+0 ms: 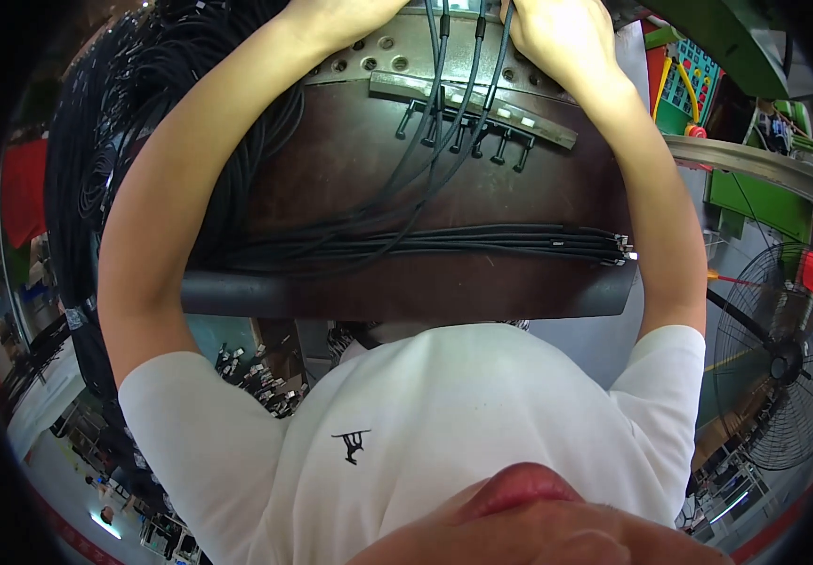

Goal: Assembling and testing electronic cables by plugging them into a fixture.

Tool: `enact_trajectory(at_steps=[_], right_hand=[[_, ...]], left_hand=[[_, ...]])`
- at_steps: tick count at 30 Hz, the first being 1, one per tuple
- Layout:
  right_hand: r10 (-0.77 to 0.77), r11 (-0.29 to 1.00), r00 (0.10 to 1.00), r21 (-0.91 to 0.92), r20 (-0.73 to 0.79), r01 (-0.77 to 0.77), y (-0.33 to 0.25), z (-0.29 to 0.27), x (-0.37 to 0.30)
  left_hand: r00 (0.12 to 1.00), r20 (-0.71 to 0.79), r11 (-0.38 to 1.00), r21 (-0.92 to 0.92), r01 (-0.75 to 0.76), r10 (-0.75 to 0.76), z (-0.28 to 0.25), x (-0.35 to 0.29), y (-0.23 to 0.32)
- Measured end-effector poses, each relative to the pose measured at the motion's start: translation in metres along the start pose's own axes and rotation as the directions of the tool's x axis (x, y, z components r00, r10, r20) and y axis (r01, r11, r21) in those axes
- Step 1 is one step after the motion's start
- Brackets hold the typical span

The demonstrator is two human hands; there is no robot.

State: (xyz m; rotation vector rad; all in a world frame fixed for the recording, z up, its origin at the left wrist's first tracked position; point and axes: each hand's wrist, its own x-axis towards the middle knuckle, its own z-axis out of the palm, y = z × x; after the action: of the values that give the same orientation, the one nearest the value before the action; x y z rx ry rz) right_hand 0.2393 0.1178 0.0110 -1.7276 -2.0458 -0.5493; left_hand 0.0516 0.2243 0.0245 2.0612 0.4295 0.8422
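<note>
Both hands reach forward to the far edge of the view, where the picture cuts them off. Only the back of my left hand (354, 13) shows, left of several black cables (475, 56); its fingers are out of sight. To the right of those cables is my right hand (562, 33), right beside the rightmost one; its fingertips are hidden, so a grip cannot be made out. The cables run from between the hands, down over a slotted metal bar (543, 129) with black pegs, and bend left across the brown table (331, 160).
A bundle of black cables with metal ends (482, 243) lies along the table's near edge. Many more black cables (171, 75) hang in a mass at the left. Beyond the bar is a perforated metal plate (406, 61). A black fan (783, 361) stands at the right.
</note>
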Motion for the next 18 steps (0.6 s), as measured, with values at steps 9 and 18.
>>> enact_trajectory(at_steps=[9, 18], right_hand=[[0.119, 0.991, 0.992, 0.062, 0.049, -0.122, -0.001, -0.004, -0.004], [0.329, 0.932, 0.937, 0.120, 0.120, -0.343, 0.017, 0.011, -0.007]], left_hand=[[0.995, 0.087, 0.505, 0.862, -0.045, -0.058, -0.010, -0.008, -0.024], [0.996, 0.094, 0.693, 0.718, -0.067, -0.002, -0.013, 0.000, -0.011]])
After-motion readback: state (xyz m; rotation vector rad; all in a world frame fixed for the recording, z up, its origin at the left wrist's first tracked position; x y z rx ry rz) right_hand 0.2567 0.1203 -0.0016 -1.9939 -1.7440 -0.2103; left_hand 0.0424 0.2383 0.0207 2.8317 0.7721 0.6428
